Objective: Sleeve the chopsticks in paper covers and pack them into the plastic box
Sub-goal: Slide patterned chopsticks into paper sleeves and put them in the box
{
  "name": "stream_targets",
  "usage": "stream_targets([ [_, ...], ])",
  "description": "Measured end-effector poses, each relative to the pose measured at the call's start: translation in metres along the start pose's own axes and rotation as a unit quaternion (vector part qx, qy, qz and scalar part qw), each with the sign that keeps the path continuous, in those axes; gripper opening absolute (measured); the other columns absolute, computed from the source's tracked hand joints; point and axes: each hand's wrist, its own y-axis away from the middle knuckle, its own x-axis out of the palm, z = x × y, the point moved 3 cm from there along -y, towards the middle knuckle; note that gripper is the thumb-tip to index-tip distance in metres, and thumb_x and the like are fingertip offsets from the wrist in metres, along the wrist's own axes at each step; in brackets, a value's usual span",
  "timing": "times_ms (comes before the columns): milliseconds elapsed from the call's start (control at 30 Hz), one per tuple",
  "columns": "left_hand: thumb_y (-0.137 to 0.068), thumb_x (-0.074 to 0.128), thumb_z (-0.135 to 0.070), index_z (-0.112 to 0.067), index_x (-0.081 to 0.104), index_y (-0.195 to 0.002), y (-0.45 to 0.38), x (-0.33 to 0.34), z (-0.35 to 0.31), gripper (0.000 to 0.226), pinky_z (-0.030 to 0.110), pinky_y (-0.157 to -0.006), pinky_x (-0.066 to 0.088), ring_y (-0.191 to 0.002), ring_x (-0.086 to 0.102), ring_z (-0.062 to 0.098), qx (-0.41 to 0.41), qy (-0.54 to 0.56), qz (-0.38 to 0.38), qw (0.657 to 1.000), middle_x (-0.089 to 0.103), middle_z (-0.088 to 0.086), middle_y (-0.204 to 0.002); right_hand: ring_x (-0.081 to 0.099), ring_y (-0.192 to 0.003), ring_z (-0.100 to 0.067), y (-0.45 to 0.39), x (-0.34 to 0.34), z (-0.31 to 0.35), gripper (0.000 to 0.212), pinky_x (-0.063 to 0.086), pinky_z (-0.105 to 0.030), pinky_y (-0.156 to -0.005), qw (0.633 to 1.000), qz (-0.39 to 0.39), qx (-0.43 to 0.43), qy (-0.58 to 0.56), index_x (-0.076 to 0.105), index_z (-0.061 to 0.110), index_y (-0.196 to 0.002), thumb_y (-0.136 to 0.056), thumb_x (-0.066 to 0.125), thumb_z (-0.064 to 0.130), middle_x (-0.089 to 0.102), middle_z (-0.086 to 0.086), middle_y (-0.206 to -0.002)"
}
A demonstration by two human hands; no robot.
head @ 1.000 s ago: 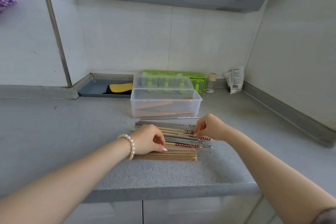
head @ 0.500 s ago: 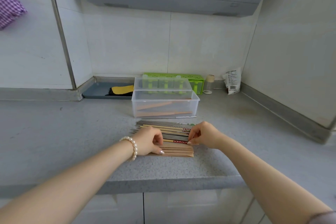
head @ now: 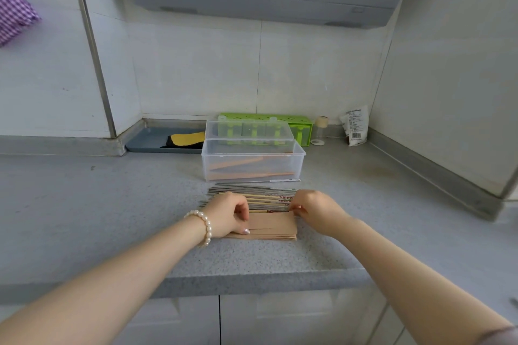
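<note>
1. Here, in the head view, my left hand [head: 226,213] rests on the left end of the stack of paper covers [head: 273,225], fingers curled and thumb lying across the top cover; I cannot tell whether I am pinching a cover or only pressing it.
2. My right hand [head: 315,209] sits at the right end of that stack, fingertips drawn together at the ends of the chopsticks [head: 266,197]; it seems to pinch one, though the fingers hide exactly which.
3. The chopsticks lie side by side in a flat row just behind the paper covers, touching their far edge.
4. The plastic box [head: 252,161] stands open just behind the chopsticks, its lid upright at the back, with a few sleeved pairs [head: 246,169] lying inside.
5. Behind the box stands a green holder [head: 301,127], and left of the box a grey tray [head: 148,140] holds something yellow and black.
6. All of this rests on the grey counter [head: 112,204].
</note>
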Motion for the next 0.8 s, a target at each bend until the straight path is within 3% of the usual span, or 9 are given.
stream_targets([
  [200,-0.072,0.077,-0.017,-0.014,0.068,-0.085,0.002,-0.002,0.0,0.017,0.013,-0.074,0.042,-0.085,0.058,0.007,0.0,0.006,-0.041,0.999,0.066,-0.006,-0.09,0.057,-0.068,-0.021,0.001,-0.02,-0.016,0.009,0.048,-0.031,-0.064,0.974,-0.073,0.151,-0.155,0.055,0.01,-0.089,-0.093,0.048,0.007,0.061,-0.005,-0.075],
  [300,-0.072,0.077,-0.017,-0.013,0.072,-0.088,0.002,-0.002,0.002,0.017,0.014,-0.076,0.044,-0.083,0.061,0.007,-0.013,0.016,-0.046,0.999,0.07,-0.003,-0.091,0.046,-0.057,-0.017,0.003,-0.024,-0.02,0.012,0.041,-0.022,-0.052,0.914,-0.099,0.219,-0.327,0.048,0.008,-0.087,-0.095,0.041,0.002,0.05,-0.005,-0.066],
  [433,-0.074,0.075,-0.017,-0.012,0.074,-0.092,0.004,-0.001,0.003,0.019,0.012,-0.077,0.045,-0.083,0.062,0.005,-0.027,0.022,-0.053,0.998,0.072,-0.001,-0.094,0.031,-0.054,-0.013,0.006,-0.017,-0.019,0.012,0.029,-0.025,-0.05,0.829,-0.074,0.258,-0.491,0.048,0.01,-0.09,-0.096,0.04,0.004,0.036,-0.004,-0.066],
  [467,-0.075,0.075,-0.018,-0.013,0.074,-0.094,0.004,-0.001,0.003,0.02,0.012,-0.078,0.044,-0.085,0.063,0.005,-0.027,0.018,-0.053,0.998,0.072,-0.002,-0.095,0.03,-0.053,-0.012,0.007,-0.016,-0.015,0.007,0.029,-0.023,-0.049,0.826,-0.056,0.259,-0.498,0.051,0.008,-0.096,-0.096,0.044,0.011,0.036,-0.002,-0.065],
  [533,-0.075,0.075,-0.019,-0.014,0.073,-0.096,0.006,-0.001,0.003,0.022,0.013,-0.08,0.042,-0.088,0.062,0.006,-0.027,0.012,-0.05,0.998,0.072,-0.003,-0.098,0.035,-0.047,-0.007,0.009,-0.014,-0.008,0.023,0.03,-0.018,-0.045,0.851,-0.028,0.254,-0.459,0.057,0.006,-0.102,-0.091,0.057,0.027,0.045,0.002,-0.066],
  [633,-0.073,0.077,-0.019,-0.016,0.074,-0.095,0.006,-0.005,0.004,0.023,0.013,-0.079,0.04,-0.084,0.059,0.004,-0.024,0.025,-0.063,0.997,0.071,-0.004,-0.097,0.035,-0.045,-0.006,0.008,-0.011,-0.003,0.026,0.027,-0.012,-0.038,0.892,-0.026,0.242,-0.381,0.069,0.002,-0.093,-0.079,0.074,0.023,0.046,0.003,-0.06],
  [800,-0.072,0.078,-0.019,-0.016,0.075,-0.092,0.004,-0.013,0.005,0.02,0.012,-0.077,0.038,-0.082,0.057,0.002,-0.025,0.031,-0.075,0.996,0.071,-0.005,-0.096,0.025,-0.045,-0.012,0.003,-0.004,0.002,0.022,0.02,-0.021,-0.038,0.876,0.014,0.256,-0.41,0.066,0.002,-0.078,-0.073,0.079,0.019,0.034,-0.001,-0.056],
])
